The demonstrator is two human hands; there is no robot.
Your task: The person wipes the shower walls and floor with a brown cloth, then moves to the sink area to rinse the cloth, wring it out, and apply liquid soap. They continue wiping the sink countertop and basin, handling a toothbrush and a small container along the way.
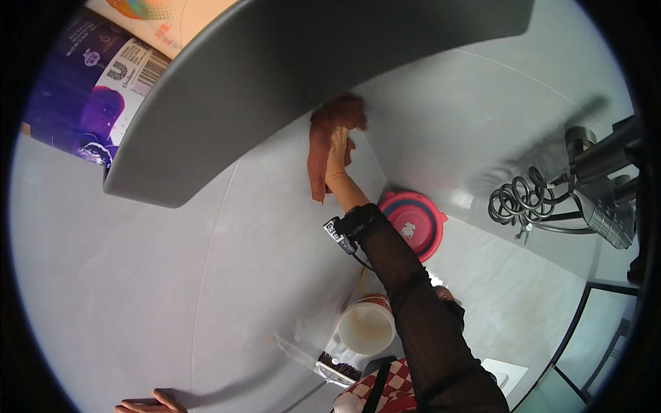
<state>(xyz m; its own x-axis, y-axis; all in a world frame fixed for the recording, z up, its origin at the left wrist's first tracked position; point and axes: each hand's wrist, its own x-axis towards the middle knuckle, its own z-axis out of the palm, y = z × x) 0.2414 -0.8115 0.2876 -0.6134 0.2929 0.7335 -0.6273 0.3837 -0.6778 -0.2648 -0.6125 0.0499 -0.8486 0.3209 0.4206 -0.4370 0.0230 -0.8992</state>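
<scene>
My right hand (338,147) presses a reddish-brown cloth (321,155) against the grey wall panel (273,227), close to the inner corner and just beneath a dark grey corner shelf (248,98). Part of the cloth hangs down beside the wrist. A black sheer sleeve covers that arm, and a small device with a cable is strapped at the wrist. At the lower left edge, my left hand (152,403) rests against the same wall with its fingers apart, holding nothing; most of it is cut off by the frame.
Purple packaging (77,88) stands on the shelf. Below are a pink collapsible basin (413,222), a white bucket (366,328) and a brush (338,369). At right, a shower fixture (599,175) with a coiled hose (516,201) juts from the wall, near a black-framed glass panel (604,315).
</scene>
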